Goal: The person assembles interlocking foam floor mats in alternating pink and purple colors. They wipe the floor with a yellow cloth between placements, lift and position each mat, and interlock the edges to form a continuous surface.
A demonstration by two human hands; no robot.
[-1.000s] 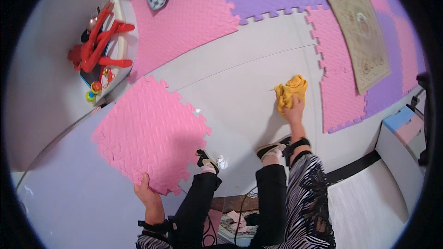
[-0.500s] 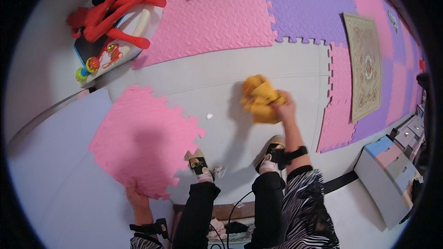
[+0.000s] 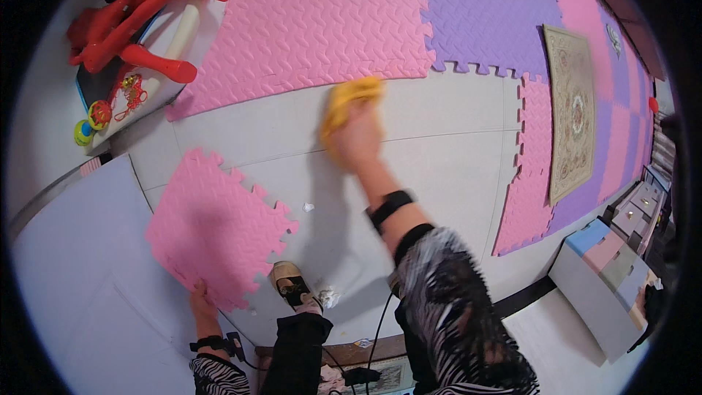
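Observation:
My right hand [image 3: 356, 139] is closed on a bunched yellow cloth [image 3: 352, 99]. The cloth is over the pale tiled floor [image 3: 431, 117], close to the edge of the laid pink foam mat [image 3: 314, 36]; motion smears it, and I cannot tell if it touches the floor. At the left, my left hand [image 3: 202, 297] grips the lower edge of a loose pink foam mat tile [image 3: 219, 230] with jigsaw edges, held tilted beside the pale panel. The thumb shows on top; the other fingers are hidden under it.
Small white scraps [image 3: 308, 207] and a crumpled whitish piece [image 3: 328, 297] lie near my shoe [image 3: 291, 283]. Purple mat [image 3: 490, 14] and a beige patterned rug [image 3: 572, 113] are to the right, drawers [image 3: 603, 256] further right. Red-legged furniture [image 3: 139, 18] stands upper left. A black cable [image 3: 379, 329] hangs between my legs.
My right hand has swept the yellow cloth left and farther away, up to the pink mat's edge. The left hand still holds the loose mat tile, little moved. The whole view has shifted slightly.

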